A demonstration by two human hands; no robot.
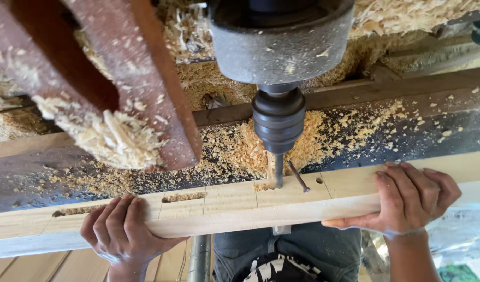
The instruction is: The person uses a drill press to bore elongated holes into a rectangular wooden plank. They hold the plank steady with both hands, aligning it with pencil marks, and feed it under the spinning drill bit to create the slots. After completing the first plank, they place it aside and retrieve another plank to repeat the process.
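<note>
A long pale wooden plank [234,206] lies across a dark machine table under a drill press. My left hand [120,232] grips the plank's near edge at the left, fingers curled over the top. My right hand [407,201] grips the same plank at the right, thumb along the front face. The drill chuck [279,120] hangs over the plank's middle, and its bit [278,175] meets the wood, with fresh chips around the contact. Two elongated slots [183,197] are cut into the plank to the left, and a small round hole [319,180] sits to the right of the bit.
A reddish-brown machine part [140,78] heaped with shavings overhangs the left. Sawdust and shavings [234,149] cover the dark table behind the plank. A thin metal rod [298,176] leans beside the bit. My lap in dark clothing [287,256] is below the plank.
</note>
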